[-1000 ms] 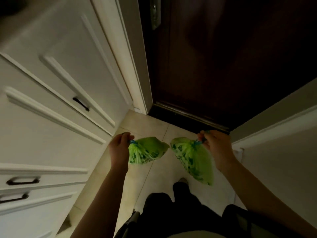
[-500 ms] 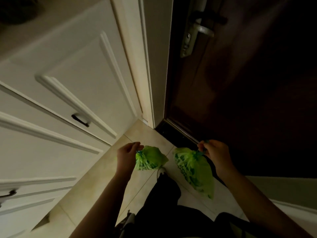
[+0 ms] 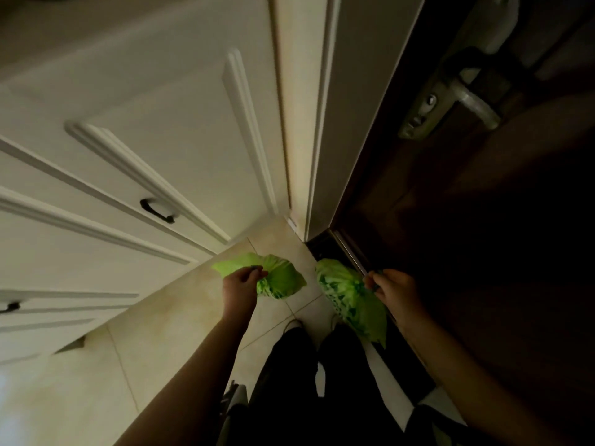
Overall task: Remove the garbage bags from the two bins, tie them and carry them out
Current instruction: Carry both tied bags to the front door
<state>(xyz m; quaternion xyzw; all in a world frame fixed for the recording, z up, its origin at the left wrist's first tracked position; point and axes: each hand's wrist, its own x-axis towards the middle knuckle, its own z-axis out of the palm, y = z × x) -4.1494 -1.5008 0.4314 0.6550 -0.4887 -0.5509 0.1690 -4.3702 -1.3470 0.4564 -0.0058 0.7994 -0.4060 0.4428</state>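
I carry two small green garbage bags, both tied at the neck and hanging above the tiled floor. My left hand [image 3: 240, 289] grips the neck of the left bag [image 3: 281, 281], which bulges to the right of my fist. My right hand [image 3: 392, 292] pinches the top of the right bag [image 3: 351, 300], which hangs down to its left, over my feet. Both bags hang free of the floor, a short gap apart.
A dark wooden door [image 3: 483, 220] with a metal lever handle [image 3: 473, 104] stands close ahead on the right. Its white frame [image 3: 318, 123] rises in the middle. White cabinets with black pulls [image 3: 157, 211] line the left. Beige floor tiles [image 3: 96, 365] lie below.
I have stepped closer to the door, so its handle and frame now loom larger and higher. Both hands keep hold of their bags, which swung slightly.
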